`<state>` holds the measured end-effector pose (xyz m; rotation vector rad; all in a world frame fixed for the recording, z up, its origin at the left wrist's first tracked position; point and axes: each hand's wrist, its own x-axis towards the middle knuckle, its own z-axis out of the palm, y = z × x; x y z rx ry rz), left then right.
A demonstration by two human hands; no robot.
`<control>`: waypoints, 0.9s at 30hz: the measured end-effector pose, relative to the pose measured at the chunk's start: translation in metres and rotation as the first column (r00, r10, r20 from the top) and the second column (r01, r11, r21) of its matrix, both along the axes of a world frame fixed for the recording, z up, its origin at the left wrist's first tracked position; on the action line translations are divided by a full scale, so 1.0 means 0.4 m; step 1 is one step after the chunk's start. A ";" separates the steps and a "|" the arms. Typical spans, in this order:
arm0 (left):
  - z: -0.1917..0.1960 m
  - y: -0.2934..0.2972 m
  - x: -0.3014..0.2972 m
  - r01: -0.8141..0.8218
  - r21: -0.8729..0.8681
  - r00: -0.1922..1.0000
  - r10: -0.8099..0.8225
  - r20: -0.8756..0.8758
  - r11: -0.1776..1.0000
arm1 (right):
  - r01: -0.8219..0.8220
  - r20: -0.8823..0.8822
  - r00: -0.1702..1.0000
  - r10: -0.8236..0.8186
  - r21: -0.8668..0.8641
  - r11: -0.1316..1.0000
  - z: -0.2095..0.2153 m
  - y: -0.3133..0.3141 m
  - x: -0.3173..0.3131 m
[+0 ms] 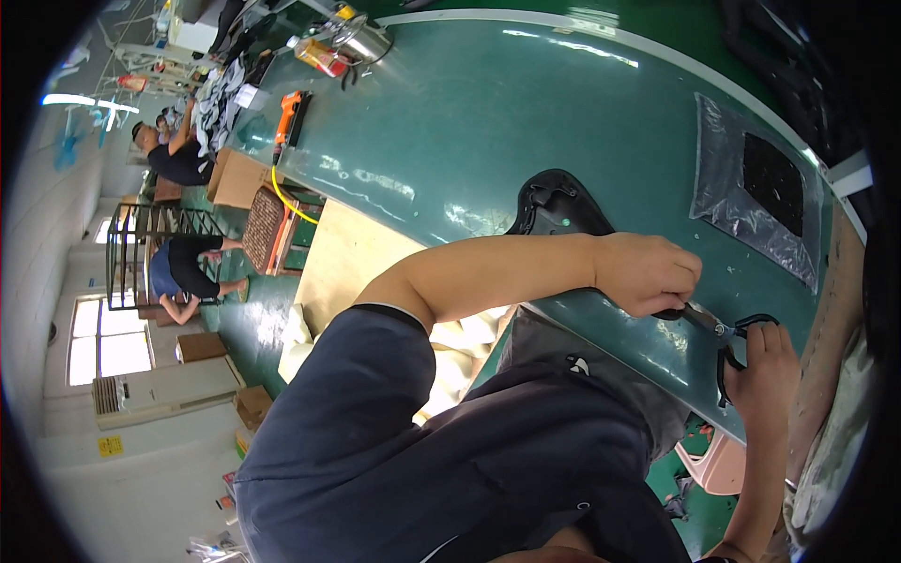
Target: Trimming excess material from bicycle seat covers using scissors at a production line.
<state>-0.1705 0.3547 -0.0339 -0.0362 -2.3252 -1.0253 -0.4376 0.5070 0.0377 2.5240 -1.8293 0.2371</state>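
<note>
Scissors [721, 330] with black handles are in my right hand [765, 375], whose fingers are wrapped round the handle loops. The blades point left, toward my left hand [649, 274]. My left hand is closed, pinching a small black piece [668, 313] right by the blade tips; most of that piece is hidden under my fingers. Behind my left forearm a black, curved, padded piece [560, 199] rests on the green tabletop [441, 122]. My forearm covers its lower part, so I cannot tell whether it joins the piece in my hand.
On the table's right lies a clear plastic bag [751, 192] with a black sheet. Toward the far left are an orange power tool [289, 120] on a yellow hose, a bottle [319, 56] and a metal pot [361, 39]. A pink stool [715, 464] stands below. Two people are further left.
</note>
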 end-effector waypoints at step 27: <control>0.031 -0.048 0.016 0.036 0.120 0.998 -0.041 0.043 0.992 | -0.089 -0.158 0.981 0.115 0.165 0.982 0.036 -0.081 0.029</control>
